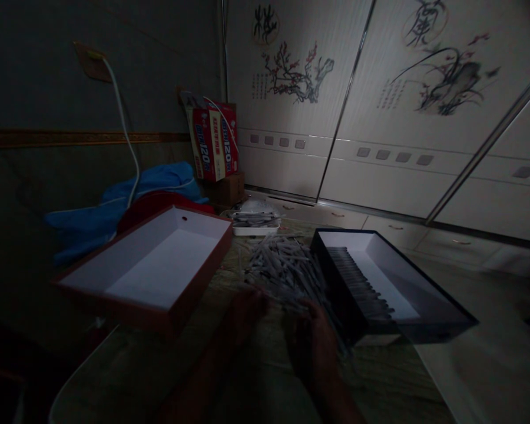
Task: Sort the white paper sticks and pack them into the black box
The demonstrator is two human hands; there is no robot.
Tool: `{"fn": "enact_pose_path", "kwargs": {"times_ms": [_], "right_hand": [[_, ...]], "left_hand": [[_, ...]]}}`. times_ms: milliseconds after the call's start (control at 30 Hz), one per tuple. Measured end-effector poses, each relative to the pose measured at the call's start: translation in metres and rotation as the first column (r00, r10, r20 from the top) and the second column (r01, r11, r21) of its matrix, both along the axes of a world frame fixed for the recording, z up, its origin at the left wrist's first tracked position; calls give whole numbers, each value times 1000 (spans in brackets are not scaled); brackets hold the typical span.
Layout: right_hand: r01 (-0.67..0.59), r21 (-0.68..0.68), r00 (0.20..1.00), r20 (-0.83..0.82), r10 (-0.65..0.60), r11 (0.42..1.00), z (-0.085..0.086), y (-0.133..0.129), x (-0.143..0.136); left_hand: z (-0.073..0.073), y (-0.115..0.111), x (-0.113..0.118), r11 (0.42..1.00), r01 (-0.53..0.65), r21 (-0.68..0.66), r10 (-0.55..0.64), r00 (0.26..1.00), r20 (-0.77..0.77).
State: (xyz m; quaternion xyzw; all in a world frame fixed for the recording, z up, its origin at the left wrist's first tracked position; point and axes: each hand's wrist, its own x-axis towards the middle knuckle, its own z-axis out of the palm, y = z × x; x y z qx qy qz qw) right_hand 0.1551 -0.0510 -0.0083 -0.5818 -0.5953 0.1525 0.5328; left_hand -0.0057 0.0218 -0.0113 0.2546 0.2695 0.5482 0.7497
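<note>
A loose heap of slim, pale, pen-like sticks (285,262) lies in the middle of the table. At its near edge is my left hand (247,309), dim and blurred, with its fingers drawn together. My right hand (315,335) is a little to the right, its fingers curled in. Thin pale shapes show near the right fingertips, but darkness hides what either hand holds. Beside my right hand stands a dark shallow box (424,333) with a white inside. A row of dark pen-like sticks (357,280) lies side by side along its left part.
A reddish shallow box (198,288) with a white inside stands on the left of the table (265,383). Behind the heap is a small white tray (256,231) with more sticks and clear plastic. Blue cloth (159,182), a red carton (214,141) and sliding cabinet doors (287,118) are beyond.
</note>
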Motion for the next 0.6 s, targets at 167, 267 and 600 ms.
{"fn": "enact_pose_path", "kwargs": {"times_ms": [167,267,600], "right_hand": [[-12,-29,952,307,20,999,-4,11,2],[54,-83,839,544,0,995,-2,15,-2],[122,-168,670,741,44,978,-3,19,-10]], "left_hand": [[4,11,-14,945,-111,-307,188,954,235],[8,10,-14,933,-129,-337,221,943,250],[6,7,-4,969,-150,-199,178,975,132]]}}
